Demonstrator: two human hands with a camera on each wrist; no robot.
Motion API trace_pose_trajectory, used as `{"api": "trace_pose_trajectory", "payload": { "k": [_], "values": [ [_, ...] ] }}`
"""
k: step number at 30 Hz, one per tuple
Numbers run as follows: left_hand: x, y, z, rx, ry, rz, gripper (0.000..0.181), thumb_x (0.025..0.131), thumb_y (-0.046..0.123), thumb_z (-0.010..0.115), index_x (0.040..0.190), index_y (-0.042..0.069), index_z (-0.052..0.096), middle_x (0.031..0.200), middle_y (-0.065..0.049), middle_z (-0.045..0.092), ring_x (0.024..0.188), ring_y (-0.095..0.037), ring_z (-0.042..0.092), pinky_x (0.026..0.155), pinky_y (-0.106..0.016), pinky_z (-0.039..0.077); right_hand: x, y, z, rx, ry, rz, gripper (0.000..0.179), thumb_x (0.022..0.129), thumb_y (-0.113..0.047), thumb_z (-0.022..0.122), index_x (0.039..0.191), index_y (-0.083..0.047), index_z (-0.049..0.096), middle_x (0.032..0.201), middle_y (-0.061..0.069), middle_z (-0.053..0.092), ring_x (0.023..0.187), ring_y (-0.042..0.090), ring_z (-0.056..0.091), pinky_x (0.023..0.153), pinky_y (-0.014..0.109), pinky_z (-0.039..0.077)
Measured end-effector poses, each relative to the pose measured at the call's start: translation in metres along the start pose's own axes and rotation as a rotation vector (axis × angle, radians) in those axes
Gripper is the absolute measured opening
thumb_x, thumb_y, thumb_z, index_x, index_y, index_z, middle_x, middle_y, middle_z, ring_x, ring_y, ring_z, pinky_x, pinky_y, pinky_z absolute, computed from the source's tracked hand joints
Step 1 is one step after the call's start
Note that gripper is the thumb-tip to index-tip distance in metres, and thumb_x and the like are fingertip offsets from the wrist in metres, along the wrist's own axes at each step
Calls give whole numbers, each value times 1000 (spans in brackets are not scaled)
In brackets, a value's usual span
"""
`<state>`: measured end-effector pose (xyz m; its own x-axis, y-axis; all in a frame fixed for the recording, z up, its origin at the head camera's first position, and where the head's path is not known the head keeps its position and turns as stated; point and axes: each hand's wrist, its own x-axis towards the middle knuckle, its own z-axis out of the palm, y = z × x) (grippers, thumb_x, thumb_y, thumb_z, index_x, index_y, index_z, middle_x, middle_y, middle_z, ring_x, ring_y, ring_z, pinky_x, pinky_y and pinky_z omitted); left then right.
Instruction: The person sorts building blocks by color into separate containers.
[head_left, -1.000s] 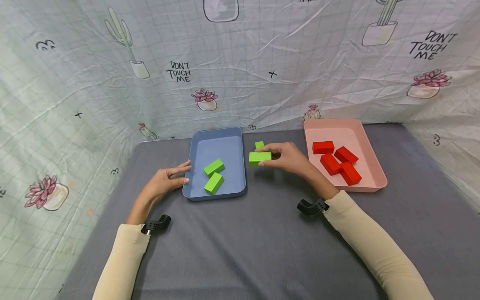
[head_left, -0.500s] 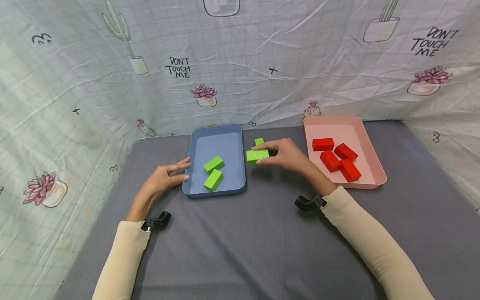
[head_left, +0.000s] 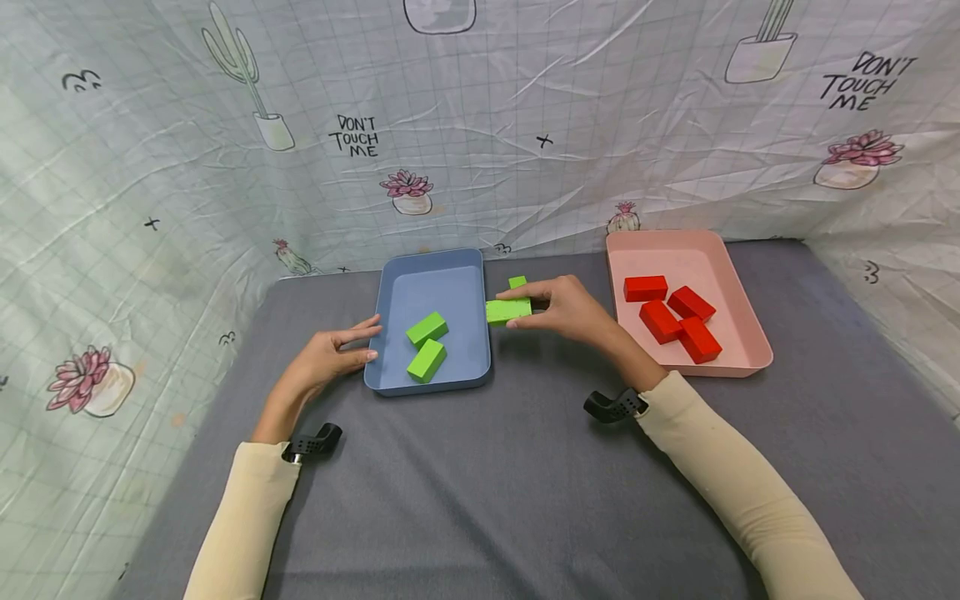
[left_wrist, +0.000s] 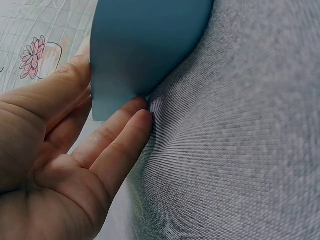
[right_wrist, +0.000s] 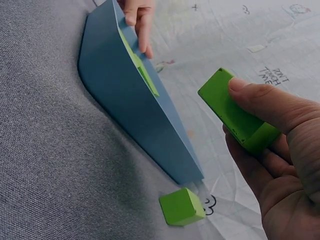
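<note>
Right hand [head_left: 570, 310] is carrying the green rectangular wooden block [head_left: 508, 311], pinched, closer to the blue plastic tray [head_left: 433, 383] | left hand [head_left: 326, 360], fingers straight, is touching the tray | two green blocks [head_left: 427, 343] in, small green cube [head_left: 517, 282] is waiting on the counter.

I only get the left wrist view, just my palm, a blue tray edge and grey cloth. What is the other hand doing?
Observer: The right hand holds a green block above the cloth, at the blue tray right rim.
Operator: Anything inside the tray?
Observer: Two green blocks lie in it.
Operator: Any left outside?
Observer: One small green block sits on the cloth beside the tray's far corner.
</note>
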<state>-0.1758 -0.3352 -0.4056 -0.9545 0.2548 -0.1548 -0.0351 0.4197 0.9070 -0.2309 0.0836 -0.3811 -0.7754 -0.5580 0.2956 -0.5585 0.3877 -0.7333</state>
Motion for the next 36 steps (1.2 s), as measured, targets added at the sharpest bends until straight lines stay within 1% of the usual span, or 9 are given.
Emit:
{"api": "trace_pose_trajectory", "payload": {
  "k": [5,9,13,15,21,25,28,36],
  "values": [
    [0,-1,0,-7,-3,11,59,95,14,74,147,-1,51,165,-7,31,153,-30,22,90,-16,51,0,0,1,3,-14,-12,43,80,-17,89,122,-18,77,77,-1,62,73,17,51,60,26,36],
    [-1,-1,0,4,-3,21,59,95,13,74,147,-1,51,164,-7,32,152,-31,22,89,-16,52,1,-1,1,-10,-16,-21,43,80,-21,89,122,-19,77,75,-1,59,72,17,50,59,26,35],
    [-1,-1,-1,15,2,25,58,95,14,74,146,-2,52,164,-7,33,152,-31,24,90,-16,51,1,-2,3,-9,-12,-30,43,81,-22,89,122,-20,77,79,-1,63,73,17,51,60,26,35],
    [-1,-1,-1,14,-2,27,58,95,13,74,146,-2,52,164,-7,32,152,-32,23,90,-16,51,2,-2,4,-7,-13,-30,43,81,-23,89,122,-20,77,79,0,63,73,18,51,59,26,35],
    [-2,0,0,15,-7,22,58,95,14,74,147,-1,52,164,-7,32,153,-30,20,91,-15,50,3,-5,6,3,-19,-37,42,80,-21,89,120,-19,78,75,-1,60,70,16,49,58,26,35],
    [0,0,-1,17,-3,11,60,94,16,75,147,1,52,165,-5,32,154,-27,20,91,-16,50,3,-9,6,3,-18,-44,41,81,-21,89,120,-19,78,75,-1,61,70,16,48,58,26,34],
    [0,0,-1,21,-2,0,60,94,17,75,148,3,52,165,-3,32,153,-26,21,90,-16,51,5,-9,8,3,-18,-53,41,81,-21,89,121,-19,78,77,-1,62,71,16,49,59,27,35],
    [0,3,0,27,3,-1,59,93,16,76,146,2,54,164,-3,34,153,-26,22,89,-17,52,6,-10,10,7,-25,-77,41,81,-18,89,120,-18,78,84,0,65,72,16,50,59,26,37]
  ]
}}
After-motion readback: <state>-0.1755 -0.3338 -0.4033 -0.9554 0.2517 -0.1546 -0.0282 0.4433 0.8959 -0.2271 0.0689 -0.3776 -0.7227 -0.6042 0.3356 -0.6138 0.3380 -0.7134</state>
